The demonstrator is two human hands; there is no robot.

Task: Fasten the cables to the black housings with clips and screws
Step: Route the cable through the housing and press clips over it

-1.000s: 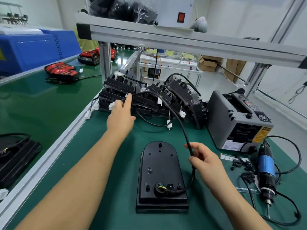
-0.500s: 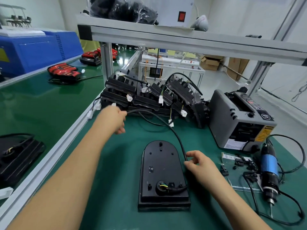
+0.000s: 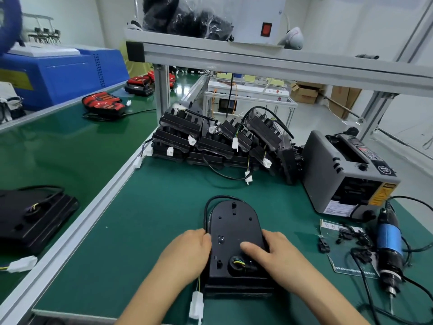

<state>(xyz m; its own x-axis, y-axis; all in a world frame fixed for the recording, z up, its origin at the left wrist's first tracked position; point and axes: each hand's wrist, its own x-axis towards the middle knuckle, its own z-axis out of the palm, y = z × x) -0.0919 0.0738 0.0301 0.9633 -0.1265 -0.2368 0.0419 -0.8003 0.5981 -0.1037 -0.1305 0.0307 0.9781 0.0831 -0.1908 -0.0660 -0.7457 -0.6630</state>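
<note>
Near the front edge of the green workbench [image 3: 152, 219], the left hand [image 3: 187, 252] curls its fingers on the left flank of the black housing [image 3: 234, 226], just where the cable [image 3: 206, 212] runs down past it. Whether the fingers also pinch the cable I cannot tell. The housing lies flat between the two hands, its long axis pointing straight away from the person, with the rounded end far and the square end near. The right hand [image 3: 281, 254] clasps the right flank, thumb laid across the face. The clips [image 3: 351, 235] and the electric screwdriver [image 3: 389, 245] lie toward the right edge — nearer the right hand, so I judge that hand should fetch them.
</note>
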